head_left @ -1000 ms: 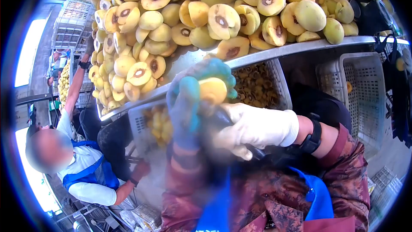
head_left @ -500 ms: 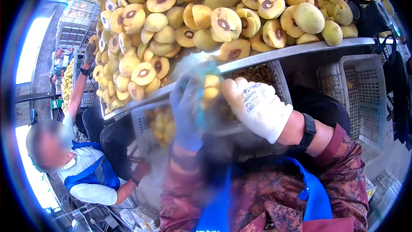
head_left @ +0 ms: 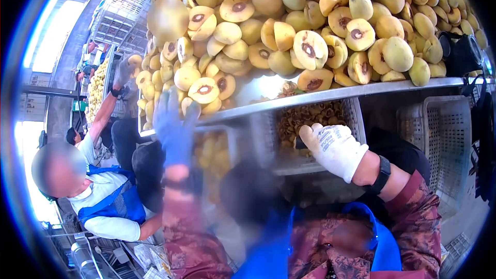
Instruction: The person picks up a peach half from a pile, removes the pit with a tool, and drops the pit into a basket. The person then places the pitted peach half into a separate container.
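Note:
My left hand (head_left: 174,126), in a blue-grey glove, reaches to the front left edge of a heap of halved yellow stone fruit (head_left: 309,50). Its fingers are stretched out and apart, smeared by motion, with nothing visible in them. A cut half with a brown centre (head_left: 203,90) lies just beyond its fingertips. My right hand (head_left: 336,150), in a white glove, is closed over a crate of brown pits or scraps (head_left: 292,121). Something small and dark (head_left: 300,144) shows by its thumb; its kind is hidden. A blurred yellow fruit (head_left: 168,19) appears over the heap's upper left.
The metal table edge (head_left: 330,94) runs between the heap and the crates. A crate with yellow fruit (head_left: 231,139) stands below left, a grey crate (head_left: 449,139) at right. A black container (head_left: 461,53) sits on the table's right. A co-worker (head_left: 111,199) sits at left.
My left hand has left the yellow fruit pieces beside my right hand and moved left to the heap. My right hand stays closed over the crate. The view has shifted a little.

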Motion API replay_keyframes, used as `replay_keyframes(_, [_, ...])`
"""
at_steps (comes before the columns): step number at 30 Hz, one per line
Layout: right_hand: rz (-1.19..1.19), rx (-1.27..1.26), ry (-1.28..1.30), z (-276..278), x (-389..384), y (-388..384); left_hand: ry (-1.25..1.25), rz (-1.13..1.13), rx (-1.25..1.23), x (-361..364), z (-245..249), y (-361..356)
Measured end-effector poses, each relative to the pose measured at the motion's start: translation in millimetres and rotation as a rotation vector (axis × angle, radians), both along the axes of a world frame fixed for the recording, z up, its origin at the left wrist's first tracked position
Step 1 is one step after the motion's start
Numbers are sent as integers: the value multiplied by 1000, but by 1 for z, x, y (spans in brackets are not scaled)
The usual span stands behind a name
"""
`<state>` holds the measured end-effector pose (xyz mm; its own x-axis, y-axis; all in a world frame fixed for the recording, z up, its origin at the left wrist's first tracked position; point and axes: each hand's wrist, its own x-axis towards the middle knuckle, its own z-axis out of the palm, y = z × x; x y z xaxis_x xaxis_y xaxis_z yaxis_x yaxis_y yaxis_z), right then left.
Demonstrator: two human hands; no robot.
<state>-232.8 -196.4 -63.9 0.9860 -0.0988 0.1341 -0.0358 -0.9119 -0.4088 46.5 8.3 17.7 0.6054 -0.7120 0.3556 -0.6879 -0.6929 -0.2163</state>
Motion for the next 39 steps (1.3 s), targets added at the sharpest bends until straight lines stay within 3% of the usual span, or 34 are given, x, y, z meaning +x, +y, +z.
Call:
replay_keyframes(1, [-3,11,13,2,4,0,-100,-36,56,6,1,-21])
replay_keyframes(4, [5,38,89,7,8,1,-85,10,339,23,0,-54])
replay_keyframes(8, [0,87,-24,7,6,-2,28,-7,355,18,-4,-58])
replay_keyframes(12, [-3,119,-103,11,5,0,-199,-196,384,11,-33,-47])
replay_keyframes(16, [-3,146,-98,15,2,0,-79,-55,415,2,-20,-60])
replay_keyframes(22, [5,254,-65,21,-1,-1,-135,-169,500,17,-26,-63])
replay_keyframes(27, [-28,357,-71,15,1,0,-3,-206,410,1,-16,-66])
replay_keyframes(30, [-71,573,-111,29,6,-4,339,-193,-160,-14,-19,-70])
replay_keyframes(31, [-76,669,-116,38,8,-6,316,-256,-278,-19,-21,-70])
replay_keyframes(32, [-79,763,-120,46,9,-8,889,-149,-657,-30,-24,-76])
replay_keyframes(34, [-116,821,-109,50,13,-6,1470,-75,-1042,-78,-6,-86])
replay_keyframes(36, [-125,788,-218,37,21,-2,1587,-87,-1192,-91,-30,-84])
replay_keyframes(38, [-145,757,-184,34,23,-1,1714,-43,-1297,-126,-21,-98])
replay_keyframes(39, [-150,746,-165,30,24,0,1272,-319,-1045,-123,-40,-95])
